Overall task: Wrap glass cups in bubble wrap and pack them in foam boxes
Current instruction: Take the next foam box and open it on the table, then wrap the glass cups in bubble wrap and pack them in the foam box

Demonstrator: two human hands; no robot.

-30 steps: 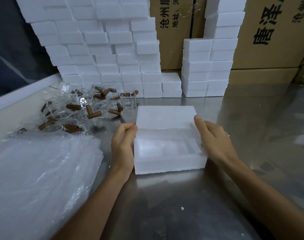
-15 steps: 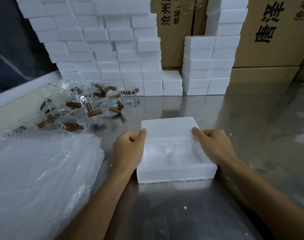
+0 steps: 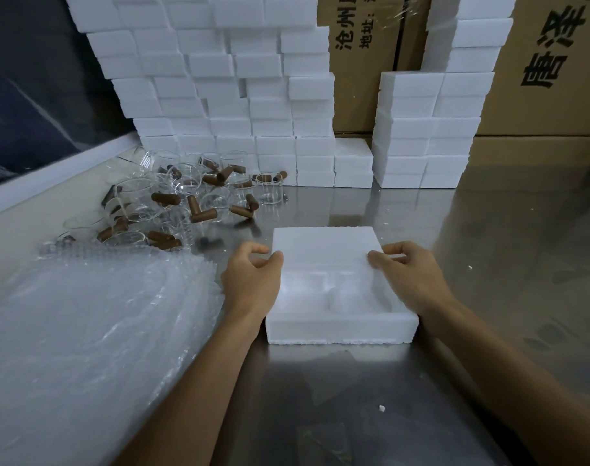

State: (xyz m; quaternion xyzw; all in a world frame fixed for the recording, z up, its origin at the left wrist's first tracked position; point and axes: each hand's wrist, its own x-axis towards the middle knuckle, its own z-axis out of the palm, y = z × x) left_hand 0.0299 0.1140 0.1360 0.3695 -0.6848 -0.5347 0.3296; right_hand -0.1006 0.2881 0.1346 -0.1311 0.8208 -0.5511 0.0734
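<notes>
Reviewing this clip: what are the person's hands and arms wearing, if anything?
Nothing visible. The left hand and right hand are bare, with no gloves, rings, watch or bracelets. Both forearms are uncovered to the frame's bottom edge; no sleeve shows.

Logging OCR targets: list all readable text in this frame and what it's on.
"沧州" then a cut-off character: left carton, large vertical print.
"地址:": same carton, smaller print beside it.
"唐泽": right carton, large black print, cropped by the frame edge.
Foam boxes, cups and bubble wrap: no text.
</notes>
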